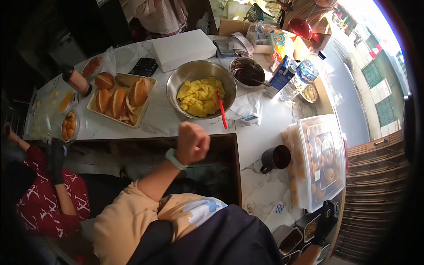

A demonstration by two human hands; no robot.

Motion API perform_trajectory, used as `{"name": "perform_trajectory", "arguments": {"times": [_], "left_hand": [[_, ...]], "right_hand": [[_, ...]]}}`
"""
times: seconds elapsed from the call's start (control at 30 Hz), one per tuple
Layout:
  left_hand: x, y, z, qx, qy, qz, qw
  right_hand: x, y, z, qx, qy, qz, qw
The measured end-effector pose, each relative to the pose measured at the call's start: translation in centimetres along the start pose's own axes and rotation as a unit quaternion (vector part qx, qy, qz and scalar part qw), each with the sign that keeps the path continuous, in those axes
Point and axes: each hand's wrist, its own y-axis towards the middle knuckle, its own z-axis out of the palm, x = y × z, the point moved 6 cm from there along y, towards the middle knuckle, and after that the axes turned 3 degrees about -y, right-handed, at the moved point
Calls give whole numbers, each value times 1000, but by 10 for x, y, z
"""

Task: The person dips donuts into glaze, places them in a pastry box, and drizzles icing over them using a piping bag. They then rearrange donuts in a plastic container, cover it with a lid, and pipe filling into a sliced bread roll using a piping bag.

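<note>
My left hand [193, 143] is bare, with a pale band at the wrist. It is curled into a fist above the counter's front edge, with nothing visible in it. Just beyond stands a steel bowl [172, 90] of yellow crumbly filling [201, 98], a red-handled spatula [221, 110] leaning in it. My right hand [326, 221], in a black glove, is at the near corner of a clear lidded plastic container [324, 163] full of round buns. Its fingers look bent against the container's edge, though the grip is partly hidden. Small metal topping trays [290, 240] lie beside that hand.
A dark mug [276, 158] stands left of the container. Farther back are a bowl of chocolate [247, 72], a milk carton [280, 77], a water bottle [304, 75] and a white box [183, 48]. Left are a bread tray [121, 99] and a co-worker in red [57, 194].
</note>
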Motion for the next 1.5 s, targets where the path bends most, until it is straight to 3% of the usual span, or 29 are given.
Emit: {"name": "perform_trajectory", "arguments": {"times": [0.07, 0.13, 0.23, 0.33, 0.37, 0.47, 0.5, 0.6, 0.63, 0.7, 0.8, 0.83, 0.93, 0.97, 1.07, 1.1, 1.2, 1.23, 1.33, 1.37, 1.47, 1.5], "left_hand": [[69, -6, -50, -14, 180, -143, 973], [141, -23, -78, 72, 193, -319, 925], [154, -12, -79, 174, 321, -192, 911], [192, -35, -68, 198, 374, -78, 903], [205, -37, -70, 212, 345, -125, 906], [164, -6, -109, 178, 239, -150, 943], [138, 4, -123, 141, 208, -94, 963], [80, 17, -140, 195, 139, -58, 969], [66, 16, -139, 214, 117, -39, 969], [41, 15, -135, 249, 76, 5, 966], [17, 14, -137, 231, 27, 48, 971], [7, 12, -145, 165, 31, 30, 985], [-21, -22, -150, 107, -210, -33, 971], [-23, -32, -139, 177, -212, -125, 953], [-8, -59, -109, 125, -353, -337, 864], [-5, -67, -89, 50, -501, -454, 735], [-34, -65, -66, 62, -727, -495, 472], [-37, -71, -55, 83, -710, -513, 476], [-62, -61, -40, 44, -757, -550, 349], [-66, -65, -30, 52, -758, -561, 330], [-90, -54, -20, -3, -836, -502, 221], [-94, -54, -18, -2, -835, -506, 215]], "right_hand": [[25, 5, -19, -14, 8, -16, 1000], [54, 5, -30, -44, 6, -34, 998], [98, 2, -18, -44, 19, -47, 998], [164, -7, 2, -32, 26, -97, 994], [190, -10, 7, -27, 37, -117, 992], [250, -28, 24, -23, 95, -132, 986], [269, -34, 35, -6, 136, -145, 980], [342, -54, 79, 75, 232, -181, 953], [363, -63, 102, 35, 194, -254, 947], [415, -63, 111, 13, 224, -240, 945], [427, -74, 162, 51, 149, -272, 949], [420, -76, 164, 21, 168, -250, 953], [408, -79, 153, -53, 231, -226, 945], [408, -83, 144, -62, 258, -241, 934], [415, -106, 128, -28, 251, -316, 915], [417, -115, 127, -23, 251, -344, 904], [400, -124, 125, -14, 253, -359, 898], [391, -124, 122, -15, 255, -359, 898], [365, -133, 115, -23, 234, -365, 901], [356, -136, 112, -27, 220, -371, 902], [334, -147, 107, -5, 227, -353, 908], [329, -148, 106, -11, 221, -354, 909]]}}
